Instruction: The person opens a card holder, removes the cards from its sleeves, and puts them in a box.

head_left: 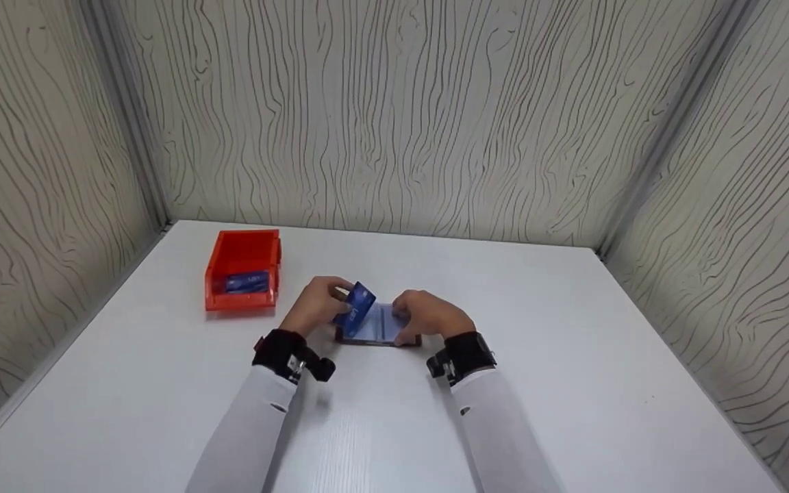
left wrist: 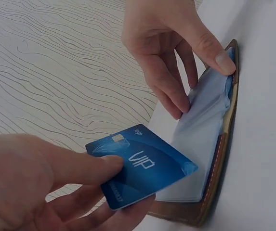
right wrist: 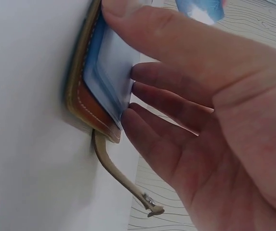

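Observation:
My left hand (head_left: 318, 302) pinches a blue VIP card (left wrist: 145, 168) between thumb and fingers, tilted over the left part of an opened card holder (left wrist: 176, 211). The holder lies on the white table, with brown stitched leather edges and clear plastic sleeves (left wrist: 195, 130) inside. My right hand (head_left: 433, 315) holds the holder's right part, its thumb at the near edge and the fingertips along the far edge. A thin leather strap with a metal snap (right wrist: 112, 166) sticks out from the holder in the right wrist view.
A red open-front bin (head_left: 244, 250) stands at the back left of the white table (head_left: 572, 383), with blue cards (head_left: 247, 282) in it. Wood-grain panels (head_left: 394, 116) close off the back and both sides.

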The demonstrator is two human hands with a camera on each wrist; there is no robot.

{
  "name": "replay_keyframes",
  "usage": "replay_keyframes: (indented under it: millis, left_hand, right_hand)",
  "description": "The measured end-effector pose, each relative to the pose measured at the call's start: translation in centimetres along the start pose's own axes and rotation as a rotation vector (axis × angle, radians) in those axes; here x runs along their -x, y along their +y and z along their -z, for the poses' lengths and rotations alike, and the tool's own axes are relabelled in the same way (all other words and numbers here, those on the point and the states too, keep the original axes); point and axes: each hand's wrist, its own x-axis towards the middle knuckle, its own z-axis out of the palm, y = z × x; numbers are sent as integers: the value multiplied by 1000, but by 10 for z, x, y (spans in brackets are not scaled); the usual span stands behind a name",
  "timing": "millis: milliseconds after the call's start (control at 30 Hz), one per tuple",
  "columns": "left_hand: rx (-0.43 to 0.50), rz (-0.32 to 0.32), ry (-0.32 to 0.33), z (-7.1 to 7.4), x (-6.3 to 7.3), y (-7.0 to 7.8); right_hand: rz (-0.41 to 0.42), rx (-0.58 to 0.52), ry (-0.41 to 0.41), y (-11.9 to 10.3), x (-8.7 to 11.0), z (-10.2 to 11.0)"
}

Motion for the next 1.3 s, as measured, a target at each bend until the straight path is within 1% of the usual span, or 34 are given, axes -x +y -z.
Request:
replay_keyframes:
  millis: [133,233,400,533,633,700,800,900,1033,1167,1300]
  left_hand:
    - [-76,-24,2,10,2,0]
    - [-137,-38,-3,26,4,3]
    - [-228,-63,6,68,10,11]
    - [-335,-80,15,105,12,19]
    - [-427,-120,51,129,10,23]
    - [-474,-140,85,143,9,23]
    - [-507,-140,140,158,8,20]
    - [-533,-127,193,166,5,14]
    - [-582,-121,246,169,-1,3]
    - [-626,-108,269,166,-11,-9]
    - [-650,-89,280,163,-19,-16]
  right_hand:
    - [-7,0,0,0,0,-1]
    - [-19,-3,3,0,1,0]
    - [-25,-10,3,-2,2,1]
    - [-14,-4,-3,-2,3,2]
    - [-15,-3,3,-1,4,2]
    - [-16,-5,6,0,4,2]
    - [-19,-2,7,1,4,3]
    - [-21,1,11,2,5,3]
    - [-10,1,14,1,6,3]
    - [-11,-1,9,0,6,3]
    - [-4,-6,9,-1,7,3]
